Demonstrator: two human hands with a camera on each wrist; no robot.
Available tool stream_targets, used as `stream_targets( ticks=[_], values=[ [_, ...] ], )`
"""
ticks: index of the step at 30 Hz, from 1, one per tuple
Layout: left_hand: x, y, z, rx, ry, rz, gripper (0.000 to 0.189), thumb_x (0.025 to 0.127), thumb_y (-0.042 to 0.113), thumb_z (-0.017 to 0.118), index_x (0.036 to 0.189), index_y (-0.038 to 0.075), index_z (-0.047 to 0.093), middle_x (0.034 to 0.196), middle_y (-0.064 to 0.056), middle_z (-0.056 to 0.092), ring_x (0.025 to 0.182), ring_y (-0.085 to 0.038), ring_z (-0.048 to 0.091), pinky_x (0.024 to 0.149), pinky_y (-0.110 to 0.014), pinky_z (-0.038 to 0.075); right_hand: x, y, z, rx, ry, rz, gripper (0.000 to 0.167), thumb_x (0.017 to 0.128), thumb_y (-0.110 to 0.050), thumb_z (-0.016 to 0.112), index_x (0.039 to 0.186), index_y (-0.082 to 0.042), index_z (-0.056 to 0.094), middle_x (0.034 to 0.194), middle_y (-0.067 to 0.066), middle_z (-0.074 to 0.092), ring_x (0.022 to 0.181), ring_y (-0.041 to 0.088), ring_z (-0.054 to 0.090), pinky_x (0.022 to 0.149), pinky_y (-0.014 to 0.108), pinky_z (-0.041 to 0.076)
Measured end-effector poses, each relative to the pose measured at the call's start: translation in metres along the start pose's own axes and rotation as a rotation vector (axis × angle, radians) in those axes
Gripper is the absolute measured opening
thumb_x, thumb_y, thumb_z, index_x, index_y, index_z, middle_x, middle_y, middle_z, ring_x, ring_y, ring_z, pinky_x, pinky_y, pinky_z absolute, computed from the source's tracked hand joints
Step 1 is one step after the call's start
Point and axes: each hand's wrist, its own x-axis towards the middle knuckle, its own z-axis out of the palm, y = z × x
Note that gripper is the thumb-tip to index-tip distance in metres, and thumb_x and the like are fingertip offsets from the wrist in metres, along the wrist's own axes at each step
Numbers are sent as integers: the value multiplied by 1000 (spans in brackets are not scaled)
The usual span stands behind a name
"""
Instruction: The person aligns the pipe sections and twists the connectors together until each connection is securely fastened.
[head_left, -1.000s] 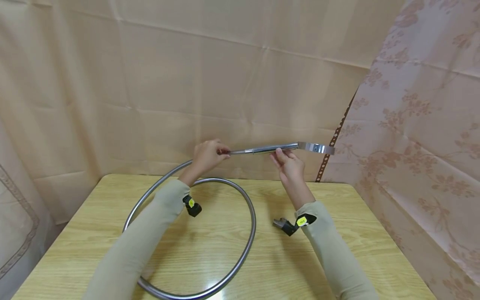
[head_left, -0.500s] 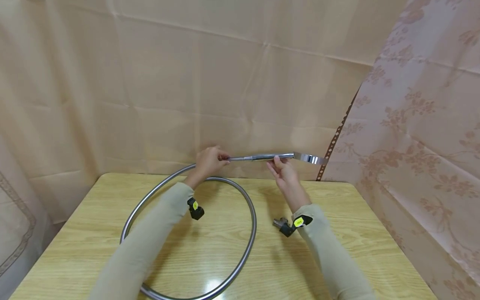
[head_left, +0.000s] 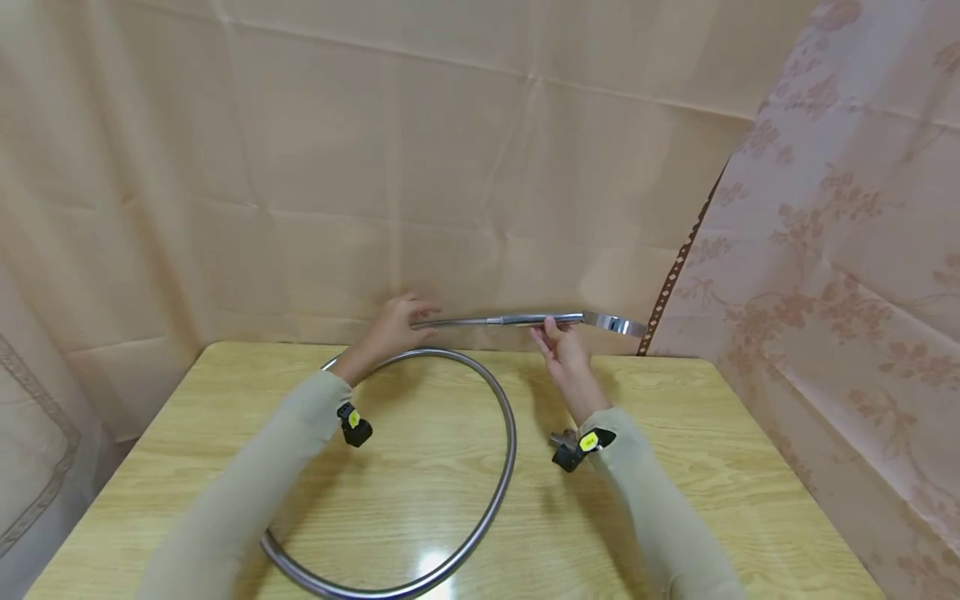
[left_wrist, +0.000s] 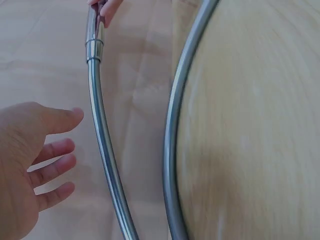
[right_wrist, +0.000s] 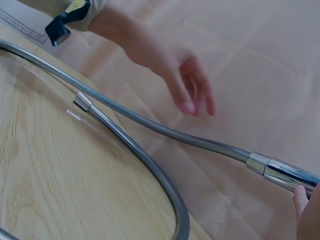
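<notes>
A chrome hand shower (head_left: 615, 323) is held up near the table's far edge, its round head to the right. My right hand (head_left: 572, 362) pinches its handle (head_left: 528, 319) between thumb and fingers. From the handle's left end runs a flexible metal shower hose (head_left: 508, 442), which loops over the table. My left hand (head_left: 390, 329) is beside the hose near the handle. In the left wrist view the fingers of this left hand (left_wrist: 30, 160) are spread, with a gap between them and the hose. The right wrist view shows the hose's loose end, a metal nut (right_wrist: 82, 101).
The wooden table (head_left: 735, 483) reaches back to a beige curtain (head_left: 337, 167). A pink floral curtain (head_left: 847, 250) hangs at the right. Small black cameras (head_left: 355, 427) are strapped to both wrists.
My left hand has let go of the hose and moved left. The hand shower has come down a little with my right hand, which keeps its hold on the handle.
</notes>
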Motion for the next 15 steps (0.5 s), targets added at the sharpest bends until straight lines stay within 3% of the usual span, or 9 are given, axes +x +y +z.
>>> stream_targets(
  ticks=[6,9,15],
  values=[
    [-22,-21,-10,23,-89,10,34,91,8,75,119,-8,70,115,-26,72,106,-41,69,93,-52,55,5,6,-3,-4,12,12,5,105,-3,46,110,-4,48,84,1,60,78,8,63,102,26,51],
    [-32,-30,-15,61,-121,13,26,91,8,74,112,-7,73,106,-22,75,97,-36,71,87,-50,57,7,7,-5,-1,22,25,4,104,-2,47,106,-5,48,87,2,59,79,8,63,100,25,53],
    [-47,-52,-26,168,-176,47,14,92,-1,69,103,-4,76,95,-17,76,81,-25,70,74,-43,58,11,7,-11,4,21,50,5,105,-1,46,105,-6,48,90,3,60,83,10,65,107,29,47]
  ],
)
